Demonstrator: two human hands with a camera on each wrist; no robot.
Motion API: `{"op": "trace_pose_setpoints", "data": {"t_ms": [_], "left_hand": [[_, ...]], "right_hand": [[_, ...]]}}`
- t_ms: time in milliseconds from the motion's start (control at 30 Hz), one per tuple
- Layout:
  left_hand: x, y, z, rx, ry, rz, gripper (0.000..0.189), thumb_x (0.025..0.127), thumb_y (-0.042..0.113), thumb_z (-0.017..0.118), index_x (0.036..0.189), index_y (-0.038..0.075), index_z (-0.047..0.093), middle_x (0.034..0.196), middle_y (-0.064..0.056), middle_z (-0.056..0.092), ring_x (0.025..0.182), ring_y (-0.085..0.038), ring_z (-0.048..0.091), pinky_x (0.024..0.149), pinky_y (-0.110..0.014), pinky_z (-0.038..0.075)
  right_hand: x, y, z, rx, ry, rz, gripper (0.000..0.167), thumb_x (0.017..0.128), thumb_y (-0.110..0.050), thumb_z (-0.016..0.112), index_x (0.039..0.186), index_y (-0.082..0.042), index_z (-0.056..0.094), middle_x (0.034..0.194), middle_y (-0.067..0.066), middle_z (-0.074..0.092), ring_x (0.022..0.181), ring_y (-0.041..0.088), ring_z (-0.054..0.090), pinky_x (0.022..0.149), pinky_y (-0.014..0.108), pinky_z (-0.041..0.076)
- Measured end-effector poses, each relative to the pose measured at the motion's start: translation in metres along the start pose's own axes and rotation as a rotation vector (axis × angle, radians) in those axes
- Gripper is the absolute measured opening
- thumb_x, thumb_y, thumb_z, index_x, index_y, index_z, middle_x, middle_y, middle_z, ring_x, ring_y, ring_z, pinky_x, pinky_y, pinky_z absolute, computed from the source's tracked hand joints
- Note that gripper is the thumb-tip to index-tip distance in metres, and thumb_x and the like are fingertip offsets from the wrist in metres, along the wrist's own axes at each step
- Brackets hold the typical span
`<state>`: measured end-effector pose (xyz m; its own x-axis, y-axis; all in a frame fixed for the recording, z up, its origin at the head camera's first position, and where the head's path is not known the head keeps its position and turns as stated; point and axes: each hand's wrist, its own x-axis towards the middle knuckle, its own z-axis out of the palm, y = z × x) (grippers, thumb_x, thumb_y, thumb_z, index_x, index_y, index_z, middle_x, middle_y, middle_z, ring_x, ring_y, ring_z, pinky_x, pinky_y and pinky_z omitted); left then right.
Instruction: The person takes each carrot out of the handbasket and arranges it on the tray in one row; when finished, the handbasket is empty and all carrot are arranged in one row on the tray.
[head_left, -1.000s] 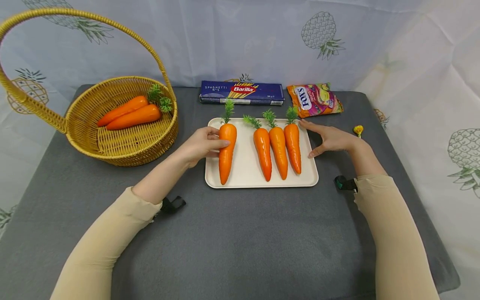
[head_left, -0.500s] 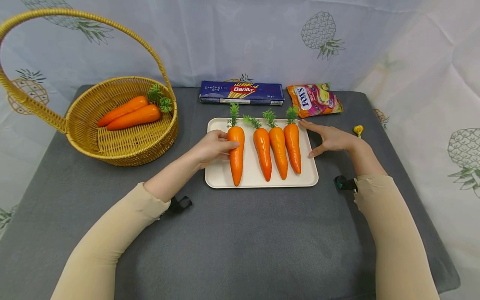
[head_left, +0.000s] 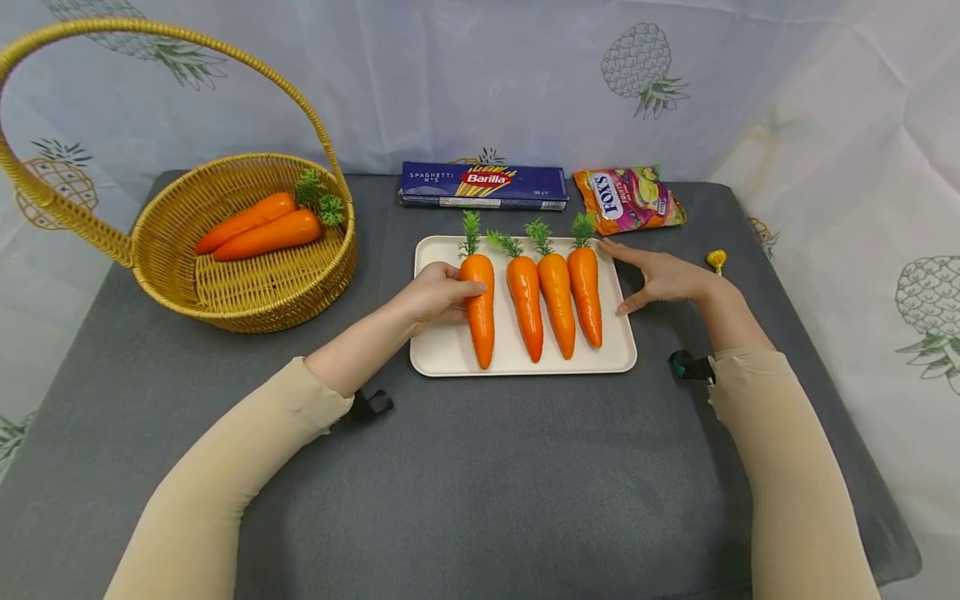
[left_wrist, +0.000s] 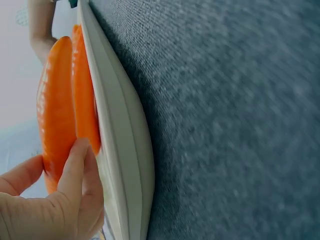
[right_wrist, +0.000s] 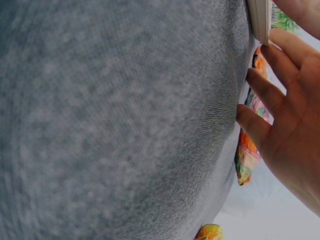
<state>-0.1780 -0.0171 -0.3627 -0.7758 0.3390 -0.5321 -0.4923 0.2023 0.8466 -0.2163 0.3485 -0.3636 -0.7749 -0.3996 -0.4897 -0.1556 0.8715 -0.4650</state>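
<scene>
Between thumb and fingers, my left hand (head_left: pixel 438 296) pinches an orange carrot (head_left: pixel 482 333) with a feathery green top, over the left part of a cream tray (head_left: pixel 450 358). Three more carrots lie side by side on the tray: one on the left (head_left: pixel 527 308), one in the middle (head_left: pixel 557 304) and one on the right (head_left: pixel 585 296). In the left wrist view the held carrot (left_wrist: pixel 56 105) stands in front of another carrot. My right hand (head_left: pixel 660 275) rests at the tray's right edge with fingers spread, thumb near the side and fingertips at the upper corner.
A yellow wicker basket (head_left: pixel 247 312) with a tall handle stands at the left, holding two carrots (head_left: pixel 262 233). Behind the tray lie a blue spaghetti box (head_left: pixel 483 187) and a colourful Fox's candy bag (head_left: pixel 630 200). A small yellow item (head_left: pixel 717 260) sits at the right.
My left hand has moved right across the tray with its carrot, closer to the other three carrots. The right hand has stayed at the tray's edge.
</scene>
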Motion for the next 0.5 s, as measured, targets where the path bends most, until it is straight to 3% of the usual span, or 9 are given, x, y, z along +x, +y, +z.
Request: {"op": "trace_pose_setpoints", "data": {"t_ms": [200, 500], "left_hand": [[0.005, -0.0006, 0.0064, 0.019, 0.008, -0.009, 0.043, 0.097, 0.012, 0.059, 0.129, -0.008, 0.038, 0.135, -0.024, 0.054, 0.11, -0.027, 0.064, 0.101, -0.041, 0.055], [0.0081, -0.0017, 0.0094, 0.053, 0.005, -0.037, 0.045, 0.098, 0.013, 0.059, 0.131, -0.007, 0.036, 0.137, -0.024, 0.053, 0.117, -0.032, 0.063, 0.101, -0.041, 0.055]], "right_hand": [[0.0001, 0.0007, 0.0002, 0.004, 0.002, 0.001, 0.113, 0.077, -0.035, 0.083, 0.16, -0.026, 0.008, 0.168, 0.013, 0.006, 0.154, 0.045, 0.009, 0.118, 0.073, 0.011], [0.0, 0.0001, -0.0001, -0.003, 0.003, -0.001, 0.112, 0.077, -0.035, 0.083, 0.16, -0.026, 0.008, 0.168, 0.013, 0.006, 0.153, 0.045, 0.01, 0.118, 0.073, 0.012]]}}
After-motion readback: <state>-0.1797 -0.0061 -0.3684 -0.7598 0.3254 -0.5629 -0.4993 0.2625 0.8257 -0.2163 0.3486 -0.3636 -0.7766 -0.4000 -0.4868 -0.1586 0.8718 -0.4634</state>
